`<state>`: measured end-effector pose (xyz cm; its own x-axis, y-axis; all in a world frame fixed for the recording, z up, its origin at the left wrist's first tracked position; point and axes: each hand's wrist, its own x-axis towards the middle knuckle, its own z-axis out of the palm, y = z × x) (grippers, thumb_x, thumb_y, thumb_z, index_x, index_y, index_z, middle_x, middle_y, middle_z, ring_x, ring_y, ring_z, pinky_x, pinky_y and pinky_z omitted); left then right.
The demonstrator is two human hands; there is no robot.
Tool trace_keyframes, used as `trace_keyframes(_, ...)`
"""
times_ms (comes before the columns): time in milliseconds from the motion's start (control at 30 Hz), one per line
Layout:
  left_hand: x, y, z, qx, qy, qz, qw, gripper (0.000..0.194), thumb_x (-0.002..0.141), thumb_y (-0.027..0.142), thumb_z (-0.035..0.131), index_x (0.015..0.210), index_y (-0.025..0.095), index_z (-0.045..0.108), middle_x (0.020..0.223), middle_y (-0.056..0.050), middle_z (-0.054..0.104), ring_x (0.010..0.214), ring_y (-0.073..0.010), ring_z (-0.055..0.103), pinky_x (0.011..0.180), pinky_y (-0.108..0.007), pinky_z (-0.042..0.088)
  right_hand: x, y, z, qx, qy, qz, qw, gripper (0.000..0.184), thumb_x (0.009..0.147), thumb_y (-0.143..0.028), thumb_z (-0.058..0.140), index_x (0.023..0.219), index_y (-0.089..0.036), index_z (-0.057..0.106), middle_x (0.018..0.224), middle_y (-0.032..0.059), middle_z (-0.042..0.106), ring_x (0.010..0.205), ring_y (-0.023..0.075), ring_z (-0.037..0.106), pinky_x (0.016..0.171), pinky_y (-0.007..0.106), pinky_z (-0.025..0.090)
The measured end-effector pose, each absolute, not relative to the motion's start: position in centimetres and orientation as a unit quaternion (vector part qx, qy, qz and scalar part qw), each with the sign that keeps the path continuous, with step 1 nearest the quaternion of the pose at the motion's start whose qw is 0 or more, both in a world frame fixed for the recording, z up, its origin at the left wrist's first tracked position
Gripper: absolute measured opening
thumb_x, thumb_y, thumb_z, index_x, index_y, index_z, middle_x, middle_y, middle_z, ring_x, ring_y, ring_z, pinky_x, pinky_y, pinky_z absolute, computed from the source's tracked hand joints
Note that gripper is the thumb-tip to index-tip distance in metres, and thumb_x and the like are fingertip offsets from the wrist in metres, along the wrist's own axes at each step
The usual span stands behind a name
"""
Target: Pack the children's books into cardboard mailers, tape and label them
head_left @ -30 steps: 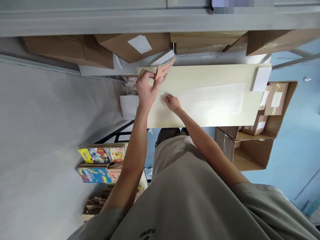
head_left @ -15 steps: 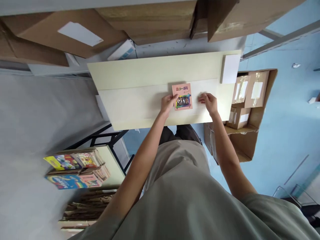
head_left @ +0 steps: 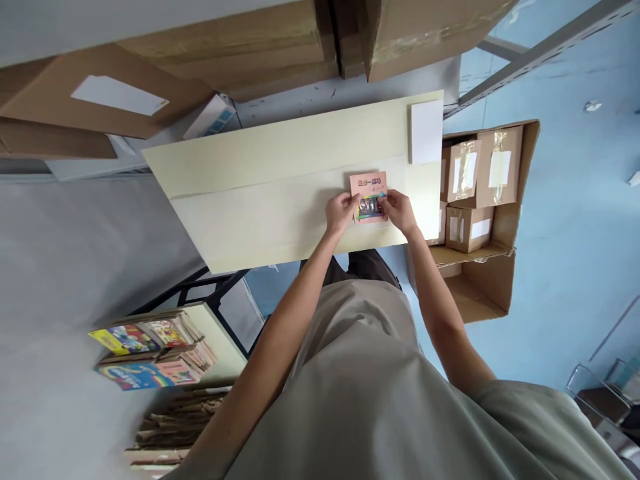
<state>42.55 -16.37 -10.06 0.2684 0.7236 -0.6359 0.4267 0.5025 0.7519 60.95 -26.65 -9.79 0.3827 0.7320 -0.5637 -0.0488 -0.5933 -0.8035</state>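
A small pink book (head_left: pixel 369 183) with a dark, rainbow-edged picture on its cover is held above the pale table (head_left: pixel 280 140). My left hand (head_left: pixel 341 212) grips its left edge, thumb on the cover and the other fingers mostly hidden behind. My right hand (head_left: pixel 399 209) pinches the right edge, its thumb over the picture. Beneath the book lies a large off-white sheet (head_left: pixel 260 220) on the tabletop. A white rectangular block or stack of paper (head_left: pixel 427 132) rests at the table's far right corner.
Cardboard boxes (head_left: pixel 225 53) line a shelf behind the table. On the right, an opened carton (head_left: pixel 523 167) holds several taped small boxes. Lower left, a rack carries colourful books (head_left: pixel 135 337) above stacked brown cardboard (head_left: pixel 175 420). A metal post (head_left: pixel 535 57) rises at the back right.
My right hand has come left onto the book's right edge; earlier it was apart from it. My left hand keeps its hold. The whole view has shifted and tilted slightly.
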Motion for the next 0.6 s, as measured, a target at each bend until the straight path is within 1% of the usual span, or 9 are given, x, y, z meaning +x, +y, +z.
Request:
trace_keyframes(33,42.6,-16.6,-10.1,0.504,0.602,0.113,0.609,0.034,0.096,0.054,0.090,0.084,0.024,0.080,0.098,-0.009,0.089,0.100,-0.0297,0.085,0.095,-0.038,0.063,60.7,-26.6,-10.0,-0.748,-0.237,0.485,0.386,0.079,0.092,-0.099,0.074,0.110,-0.022,0.076,0.104,0.0134,0.088,0.099,0.0316,0.084,0.092,0.048,0.072)
trace_keyframes(100,42.6,-17.1,-10.0,0.529,0.620,0.104,0.569,0.027,0.099,0.048,0.088,0.086,0.025,0.081,0.100,-0.008,0.089,0.102,-0.0298,0.085,0.098,-0.038,0.062,60.0,-26.5,-10.3,-0.777,-0.249,0.443,0.370,0.071,0.100,-0.091,0.068,0.114,-0.023,0.076,0.106,0.0133,0.088,0.099,0.0308,0.084,0.096,0.047,0.071)
trace_keyframes(167,42.5,-17.3,-9.9,0.534,0.639,0.104,0.544,0.020,0.100,0.043,0.086,0.091,0.026,0.082,0.102,-0.007,0.090,0.103,-0.0296,0.085,0.100,-0.038,0.062,59.4,-26.4,-10.3,-0.801,-0.267,0.415,0.338,0.059,0.106,-0.082,0.066,0.113,-0.024,0.075,0.107,0.0138,0.088,0.100,0.0305,0.084,0.099,0.047,0.069)
trace_keyframes(233,42.6,-17.4,-9.9,0.528,0.657,0.108,0.528,0.014,0.101,0.040,0.085,0.096,0.027,0.084,0.103,-0.006,0.090,0.104,-0.0294,0.084,0.100,-0.038,0.061,59.2,-26.5,-10.1,-0.814,-0.284,0.406,0.303,0.049,0.109,-0.072,0.067,0.110,-0.024,0.074,0.106,0.0139,0.088,0.098,0.0308,0.084,0.098,0.047,0.068)
trace_keyframes(367,43.3,-17.3,-10.0,0.520,0.677,0.101,0.510,0.011,0.099,0.038,0.089,0.095,0.028,0.087,0.100,-0.005,0.091,0.104,-0.0304,0.085,0.100,-0.039,0.059,60.5,-27.6,-9.6,-0.823,-0.304,0.389,0.280,0.037,0.112,-0.059,0.064,0.107,-0.024,0.074,0.105,0.0147,0.087,0.096,0.0309,0.082,0.096,0.046,0.067)
trace_keyframes(467,43.9,-17.4,-9.9,0.527,0.674,0.085,0.511,0.012,0.097,0.040,0.091,0.093,0.030,0.089,0.097,-0.003,0.091,0.105,-0.0326,0.086,0.107,-0.045,0.056,62.3,-28.9,-9.6,-0.866,-0.289,0.307,0.268,0.033,0.114,-0.052,0.059,0.114,-0.023,0.074,0.116,0.0189,0.085,0.103,0.0324,0.081,0.102,0.051,0.066)
trace_keyframes(533,44.2,-17.5,-9.9,0.528,0.674,0.073,0.512,0.013,0.097,0.042,0.092,0.093,0.030,0.089,0.094,-0.002,0.090,0.107,-0.0340,0.085,0.114,-0.048,0.052,63.1,-29.5,-9.9,-0.895,-0.273,0.257,0.241,0.030,0.113,-0.050,0.061,0.117,-0.022,0.071,0.121,0.0207,0.082,0.108,0.0345,0.079,0.105,0.055,0.065)
trace_keyframes(600,44.2,-17.6,-9.8,0.525,0.678,0.063,0.511,0.014,0.096,0.043,0.093,0.091,0.030,0.089,0.093,-0.002,0.089,0.108,-0.0344,0.085,0.117,-0.049,0.050,63.5,-29.7,-10.4,-0.904,-0.273,0.249,0.215,0.026,0.110,-0.050,0.066,0.109,-0.024,0.070,0.114,0.0188,0.081,0.106,0.0350,0.077,0.105,0.057,0.064)
